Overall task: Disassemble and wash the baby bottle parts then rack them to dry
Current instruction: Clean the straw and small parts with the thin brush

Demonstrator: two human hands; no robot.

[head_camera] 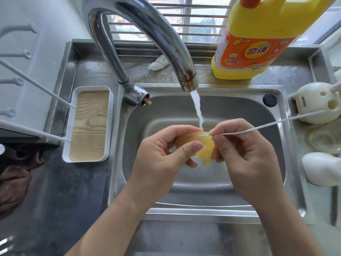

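Both my hands meet over the sink (249, 111) at frame centre. My left hand (162, 159) grips the yellow teat (195, 145), thumb across its front. My right hand (245, 156) pinches a thin white rod (276, 122) at the teat's rim; the rod runs toward a white holder (317, 102) at the right edge. Water (198, 109) from the tap (177, 52) falls onto the teat's top. Upper right stands a detergent bottle (254, 43). A crumpled tissue (158, 63) lies behind the tap, and a wood-lined tray (90, 124) sits at left.
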